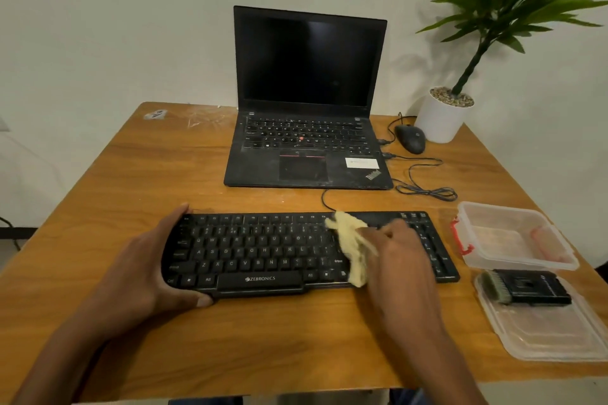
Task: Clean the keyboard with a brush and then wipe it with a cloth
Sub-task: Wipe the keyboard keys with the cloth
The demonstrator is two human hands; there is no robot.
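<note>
Head view gives me a black keyboard (263, 253) lying flat on the wooden table (131, 174), with "ZEBRONICS" printed in white on the ridge below its space bar and the white letter legends readable across its rows. My left hand (144, 270) grips the keyboard's left end, fingers curled over the far edge and the thumb pressed against the near edge. My right hand (398, 260) sits over the right half of the keys, holding a pale yellow cloth (352, 246) down on them; the fingers look bunched on the cloth, though blur keeps me from telling exactly how they lie. Behind the keyboard stands an open black laptop (309, 102) with a dark screen, a "ThinkPad" mark on the right of its palm rest and a white sticker there whose print I cannot read. To the right of the keyboard is a clear plastic box (487, 217) with a red clasp on its left wall; something pinkish shows in it, too faint to identify. Just in front of it lies a clear lid (559, 339), and the brush (526, 286) rests on that lid, black body to the right, greenish bristles to the left. A black mouse (409, 138) and a white potted plant (444, 118) sit at the far right corner.
</note>
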